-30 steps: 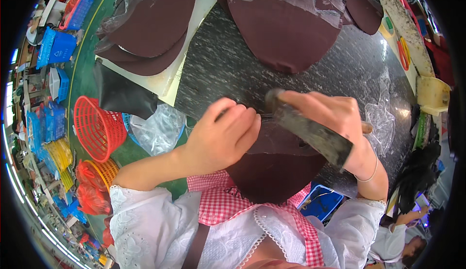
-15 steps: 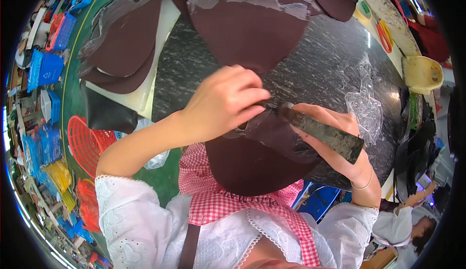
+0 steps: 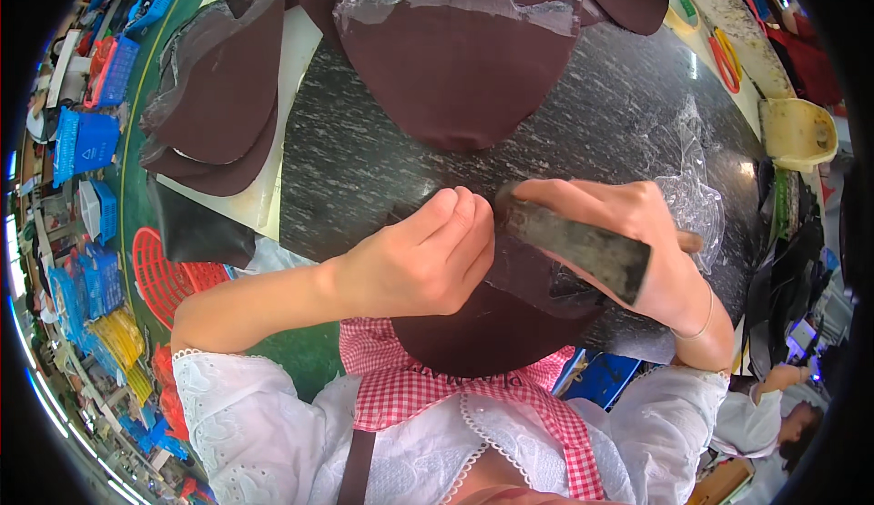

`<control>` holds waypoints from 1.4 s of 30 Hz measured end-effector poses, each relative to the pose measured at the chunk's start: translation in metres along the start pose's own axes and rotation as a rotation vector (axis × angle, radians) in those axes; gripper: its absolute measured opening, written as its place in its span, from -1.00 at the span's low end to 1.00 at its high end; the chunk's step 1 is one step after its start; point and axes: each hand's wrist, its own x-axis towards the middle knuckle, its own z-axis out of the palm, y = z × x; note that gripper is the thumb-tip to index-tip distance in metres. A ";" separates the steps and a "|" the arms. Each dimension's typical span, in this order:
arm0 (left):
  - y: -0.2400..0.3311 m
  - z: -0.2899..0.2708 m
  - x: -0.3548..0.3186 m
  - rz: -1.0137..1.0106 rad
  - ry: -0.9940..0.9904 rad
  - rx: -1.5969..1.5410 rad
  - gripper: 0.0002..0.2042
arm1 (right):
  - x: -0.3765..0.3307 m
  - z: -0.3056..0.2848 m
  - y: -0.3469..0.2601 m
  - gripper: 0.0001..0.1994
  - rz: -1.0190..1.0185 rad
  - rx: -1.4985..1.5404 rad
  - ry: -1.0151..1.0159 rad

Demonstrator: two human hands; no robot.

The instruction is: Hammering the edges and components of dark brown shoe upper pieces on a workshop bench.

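Landmark: dark speckled slab (image 3: pixel 355 141); all places taken from it.
Right hand (image 3: pixel 660 227): over the slab's near half; fingers wrapped firmly round a hammer (image 3: pixel 587 248), handle end poking out past the hand's right side.
Left hand (image 3: pixel 414 255): at the slab's near half, left of the hammer; fingers bent inward, tips tucked from view. Cannot tell whether anything is pinched.
Worked piece: brown piece (image 3: pixel 482 327), under and below both hands, overhanging the slab's near edge; rounded lower rim, smooth matt face.
Hammer head: worn, blotchy grey block, narrowing to a rounded end facing the left hand; contact with the piece unclear.
Room: a strip of slab shows between the hands and the large brown panel (image 3: pixel 460 77) at its far edge; wider stretch to the right, up to crumpled clear film (image 3: pixel 696 204).
Slab left: brown panels (image 3: pixel 223 95), overlapping, curved, film-topped; glossy black sheet (image 3: pixel 196 223) nearer, red lattice basket (image 3: pixel 164 277) beyond.
Slab right: cream plastic bin (image 3: pixel 797 132) just past the edge.
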 end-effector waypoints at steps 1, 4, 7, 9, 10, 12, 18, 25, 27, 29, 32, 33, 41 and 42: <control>0.001 -0.001 0.001 -0.038 -0.004 -0.073 -0.82 | 0.003 -0.001 0.000 -0.68 0.000 -0.011 -0.062; 0.004 0.000 0.002 -0.203 0.005 -0.309 -0.77 | 0.006 -0.003 -0.004 -0.69 0.030 -0.052 -0.105; 0.002 0.007 0.003 -0.425 0.066 -0.598 -0.70 | 0.004 -0.003 -0.004 -0.60 0.080 -0.005 -0.276; 0.006 0.010 0.001 -0.526 0.112 -0.716 -0.66 | 0.003 -0.002 -0.002 -0.60 0.069 0.011 -0.258; 0.012 0.012 -0.001 -0.563 0.139 -0.664 -0.65 | 0.003 -0.001 0.000 -0.60 0.067 0.023 -0.236; 0.021 0.010 -0.003 -0.602 0.166 -0.611 -0.63 | -0.002 0.002 0.003 -0.62 0.063 0.031 -0.207; 0.030 -0.001 -0.005 -0.695 0.133 -0.403 -0.61 | -0.001 0.001 0.002 -0.62 0.034 0.052 -0.172; 0.047 0.001 -0.003 -0.560 0.090 -0.119 -0.75 | 0.002 0.004 0.005 -0.64 -0.029 0.017 -0.054; 0.049 -0.005 -0.002 -0.503 0.032 -0.096 -0.76 | 0.003 0.006 0.001 -0.66 -0.044 0.000 -0.065; 0.047 -0.012 0.001 -0.412 -0.060 -0.091 -0.79 | 0.002 0.013 -0.005 -0.70 -0.052 -0.085 -0.113; 0.040 0.000 -0.012 -0.448 0.106 -0.354 -0.79 | -0.001 0.011 0.001 -0.70 -0.039 -0.109 -0.133; 0.039 0.002 -0.017 -0.425 0.105 -0.387 -0.77 | 0.002 0.010 0.004 -0.69 -0.043 -0.050 -0.109; 0.029 0.001 -0.024 -0.281 0.134 -0.366 -0.77 | 0.003 0.007 -0.009 -0.71 -0.003 0.058 -0.246; 0.030 -0.003 -0.026 -0.292 0.103 -0.392 -0.80 | 0.002 0.000 -0.010 -0.72 0.039 0.104 -0.296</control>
